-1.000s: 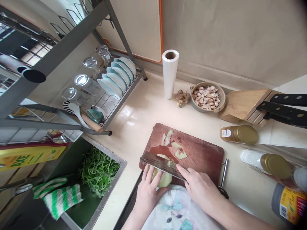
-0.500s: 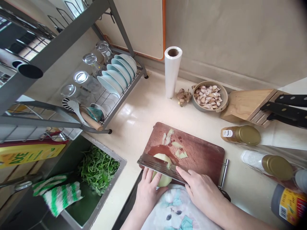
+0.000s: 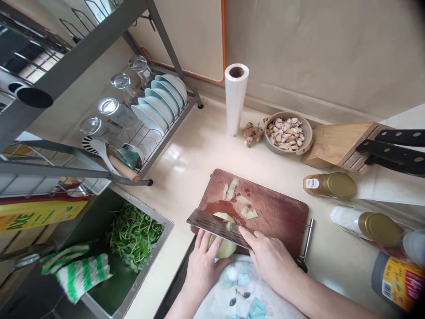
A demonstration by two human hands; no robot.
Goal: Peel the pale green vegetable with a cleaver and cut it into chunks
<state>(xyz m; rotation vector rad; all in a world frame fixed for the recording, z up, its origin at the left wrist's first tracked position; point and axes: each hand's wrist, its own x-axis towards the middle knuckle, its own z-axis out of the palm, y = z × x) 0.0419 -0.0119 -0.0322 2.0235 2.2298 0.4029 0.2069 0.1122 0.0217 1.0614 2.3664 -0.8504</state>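
Note:
A reddish wooden cutting board (image 3: pixel 275 212) lies on the counter in front of me. My right hand (image 3: pixel 270 261) grips a broad cleaver (image 3: pixel 215 226), its forefinger laid along the blade's spine. The blade stands across a pale yellow-green peeled vegetable (image 3: pixel 224 248) at the board's near edge. My left hand (image 3: pixel 202 263) holds that vegetable steady, fingers curled just behind the blade. Several pale slices and peel scraps (image 3: pixel 241 201) lie further out on the board.
A sink (image 3: pixel 156 257) at the left holds leafy greens (image 3: pixel 134 235) and a green-striped cloth (image 3: pixel 78 274). A dish rack (image 3: pixel 146 119) holds plates and glasses. Behind stand a white roll (image 3: pixel 235 99), a garlic bowl (image 3: pixel 288 133), a knife block (image 3: pixel 341 146); jars and bottles (image 3: pixel 332 185) at right.
The cleaver and both hands have shifted slightly left on the vegetable; the view has drifted a little. The grip is unchanged.

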